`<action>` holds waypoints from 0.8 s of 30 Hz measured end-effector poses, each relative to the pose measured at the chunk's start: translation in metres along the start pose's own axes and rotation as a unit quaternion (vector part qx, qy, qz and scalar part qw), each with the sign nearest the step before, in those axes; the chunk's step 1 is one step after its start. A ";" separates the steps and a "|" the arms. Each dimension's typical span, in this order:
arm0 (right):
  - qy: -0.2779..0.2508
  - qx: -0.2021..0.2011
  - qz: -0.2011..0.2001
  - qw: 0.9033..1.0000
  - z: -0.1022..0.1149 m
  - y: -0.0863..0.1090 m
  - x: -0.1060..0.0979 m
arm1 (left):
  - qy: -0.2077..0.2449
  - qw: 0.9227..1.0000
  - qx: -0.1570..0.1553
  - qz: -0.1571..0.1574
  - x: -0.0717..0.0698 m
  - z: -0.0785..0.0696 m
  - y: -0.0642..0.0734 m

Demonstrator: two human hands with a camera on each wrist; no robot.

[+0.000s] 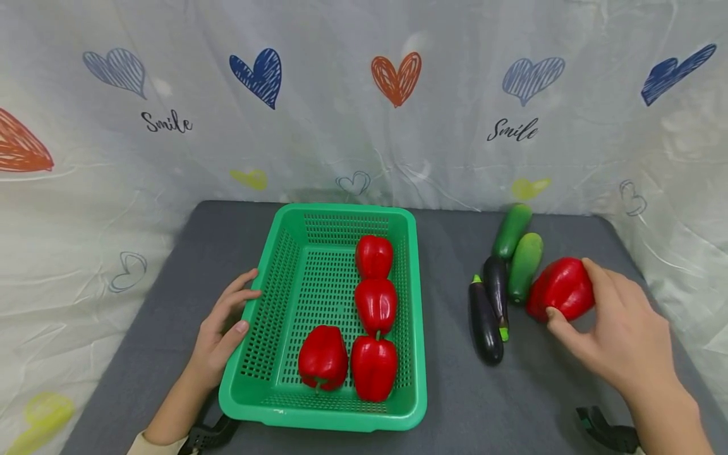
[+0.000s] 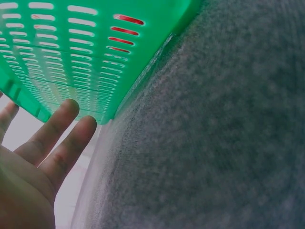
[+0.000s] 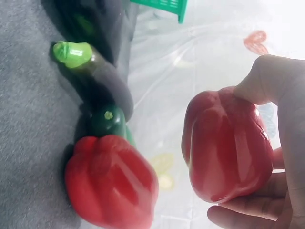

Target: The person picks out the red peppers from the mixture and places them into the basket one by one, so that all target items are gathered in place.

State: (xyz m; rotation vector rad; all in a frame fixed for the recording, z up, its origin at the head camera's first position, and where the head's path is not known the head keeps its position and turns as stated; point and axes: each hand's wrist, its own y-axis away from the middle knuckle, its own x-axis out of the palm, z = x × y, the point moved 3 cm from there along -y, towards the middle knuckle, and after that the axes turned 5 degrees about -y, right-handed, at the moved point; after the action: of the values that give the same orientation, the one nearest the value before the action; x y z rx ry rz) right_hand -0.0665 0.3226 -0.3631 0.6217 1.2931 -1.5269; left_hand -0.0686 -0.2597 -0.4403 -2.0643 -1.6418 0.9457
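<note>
2 eggplants (image 1: 485, 325) beside 2 cukes (image 1: 525, 268), grey tbl (image 1: 472, 404) — white curtain (image 1: 330, 139) behind w/ hearts (image 1: 392, 82).

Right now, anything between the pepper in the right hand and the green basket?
Yes, low down: two eggplants and two cucumbers lie on the table between the red pepper in the right hand and the green basket, plus the basket's right rim. Above them, nothing visible blocks.

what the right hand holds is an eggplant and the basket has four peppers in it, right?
The held thing is wrong: the right wrist view shows the right hand holding a red pepper. The basket does hold four peppers.
</note>
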 end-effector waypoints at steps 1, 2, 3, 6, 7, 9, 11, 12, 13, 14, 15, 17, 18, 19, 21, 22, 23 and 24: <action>-0.005 -0.004 -0.004 1.000 0.001 -0.001 0.000 | 0.000 1.000 0.000 0.000 0.000 0.000 0.000; -0.010 -0.009 -0.010 1.000 0.002 -0.003 0.001 | 0.000 1.000 -0.001 0.000 0.000 0.000 0.000; -0.014 -0.013 -0.014 1.000 0.004 -0.004 0.001 | 0.000 1.000 -0.001 0.000 0.000 0.000 0.000; -0.025 -0.023 -0.021 0.999 0.008 -0.008 0.003 | -0.001 1.000 -0.001 0.000 0.000 -0.001 0.000; -0.027 -0.025 -0.021 0.999 0.009 -0.010 0.004 | -0.001 1.000 -0.001 0.000 0.000 -0.001 0.000; -0.030 -0.030 -0.022 0.999 0.012 -0.012 0.005 | -0.002 1.000 -0.003 0.001 0.000 -0.002 0.000; -0.032 -0.036 -0.024 0.999 0.015 -0.014 0.006 | -0.001 1.000 -0.005 0.002 0.000 -0.003 0.000; -0.033 -0.038 -0.026 0.998 0.016 -0.016 0.006 | -0.003 1.000 -0.007 0.003 0.000 -0.003 0.000; -0.034 -0.041 -0.027 0.998 0.018 -0.017 0.005 | -0.004 1.000 -0.009 0.003 0.000 -0.004 0.000; -0.035 -0.045 -0.030 0.998 0.019 -0.018 0.005 | -0.005 1.000 -0.011 0.003 0.000 -0.004 0.000; -0.038 -0.048 -0.033 0.998 0.021 -0.019 0.005 | -0.005 1.000 -0.013 0.003 0.000 -0.004 0.000; -0.042 -0.055 -0.038 0.997 0.024 -0.021 0.004 | -0.007 1.000 -0.015 0.003 0.000 -0.004 0.001; -0.044 -0.057 -0.040 0.997 0.025 -0.022 0.004 | -0.008 1.000 -0.016 0.002 0.000 -0.005 0.001; -0.046 -0.059 -0.040 0.996 0.026 -0.023 0.004 | -0.008 1.000 -0.017 0.002 0.000 -0.004 0.001; -0.049 -0.059 -0.035 0.996 0.029 -0.025 0.005 | -0.007 1.000 -0.018 0.002 -0.001 -0.004 0.001; -0.049 -0.059 -0.032 0.997 0.030 -0.026 0.006 | -0.007 1.000 -0.019 0.002 -0.001 -0.004 0.001; -0.050 -0.059 -0.029 0.997 0.031 -0.026 0.007 | -0.007 1.000 -0.019 0.002 -0.001 -0.004 0.001; -0.051 -0.059 -0.027 0.997 0.032 -0.027 0.008 | -0.007 1.000 -0.019 0.003 -0.001 -0.003 0.001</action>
State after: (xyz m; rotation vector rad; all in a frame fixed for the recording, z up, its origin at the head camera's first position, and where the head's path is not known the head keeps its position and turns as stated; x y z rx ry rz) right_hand -0.0869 0.2884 -0.3494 0.4312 1.3209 -1.4932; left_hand -0.0656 -0.2604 -0.4385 -2.0921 -1.6746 0.9389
